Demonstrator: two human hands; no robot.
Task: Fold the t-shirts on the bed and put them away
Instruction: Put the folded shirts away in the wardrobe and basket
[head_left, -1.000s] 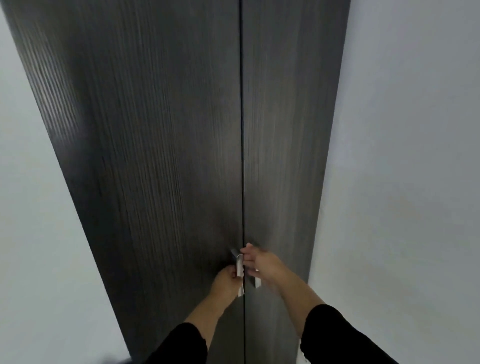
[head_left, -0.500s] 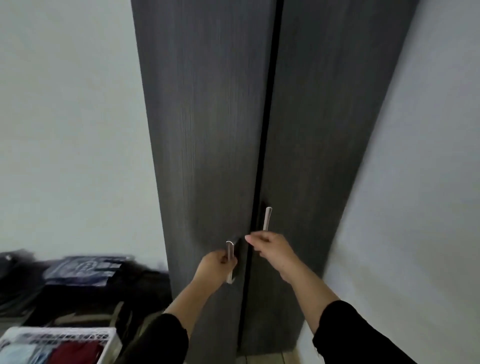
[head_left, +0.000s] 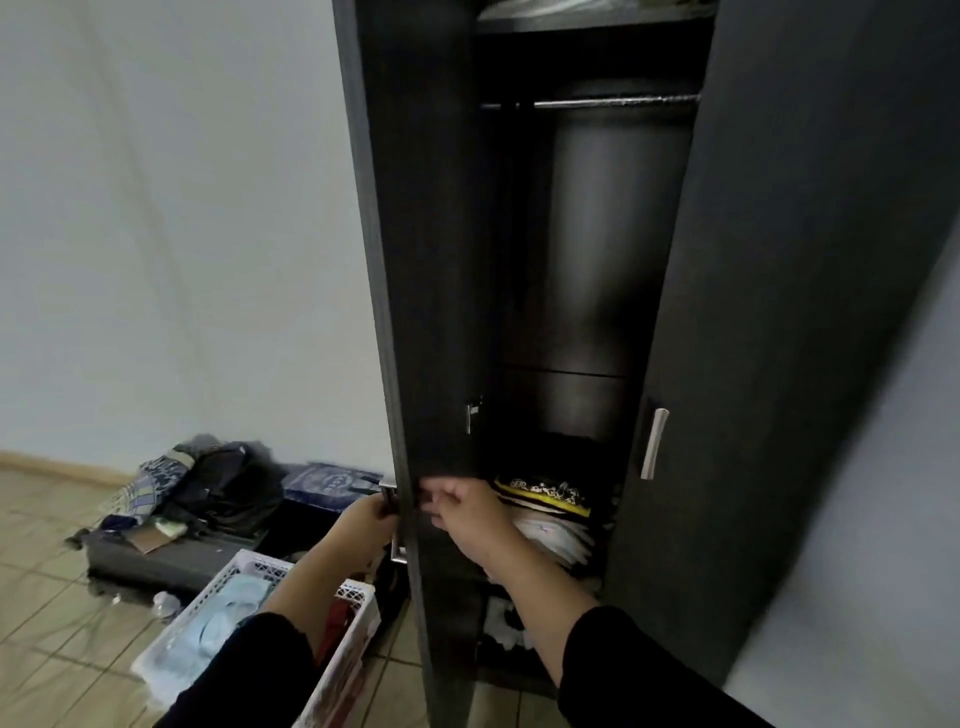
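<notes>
Dark wardrobe (head_left: 779, 260), two doors, two hands

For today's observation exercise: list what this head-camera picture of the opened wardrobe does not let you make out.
- Top shelf contents: cut off by the upper edge.
- Lower shelf: hidden by the right hand and forearm, and dark.
- Left door's handle: mostly covered by the left hand.
- Folded stack: which garments, too dim to tell.

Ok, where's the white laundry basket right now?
In the head view, the white laundry basket sits on the tiled floor at lower left, just left of the open wardrobe door, under the left forearm.
</notes>
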